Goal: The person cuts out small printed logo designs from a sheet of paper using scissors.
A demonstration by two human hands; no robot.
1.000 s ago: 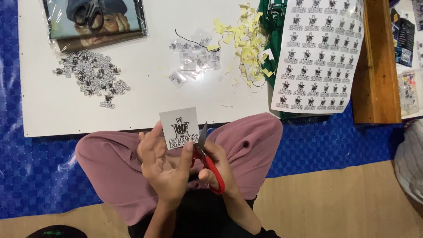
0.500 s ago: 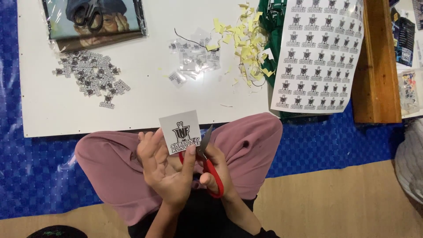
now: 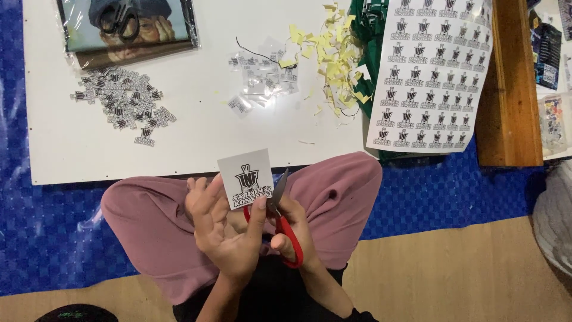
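Observation:
My left hand [image 3: 229, 232] holds up a small white square sticker with a black logo [image 3: 245, 177], pinched between thumb and fingers above my lap. My right hand [image 3: 292, 229] grips red-handled scissors [image 3: 285, 229], whose blades point up and meet the sticker's right edge. Both hands hover over my knees in pink trousers [image 3: 345, 191], just in front of the white board [image 3: 179, 143].
On the white board lie a pile of cut-out logo stickers [image 3: 122, 104], clear plastic scraps [image 3: 262, 80], yellow paper trimmings [image 3: 336, 59] and a bagged picture with black scissors [image 3: 122, 24]. A printed sticker sheet [image 3: 432, 71] lies right, beside a wooden plank [image 3: 506, 89]. A blue mat [image 3: 47, 226] covers the floor.
The sticker has turned slightly in my left hand, and the scissors have shifted a little along its right edge. Everything on the board stays put.

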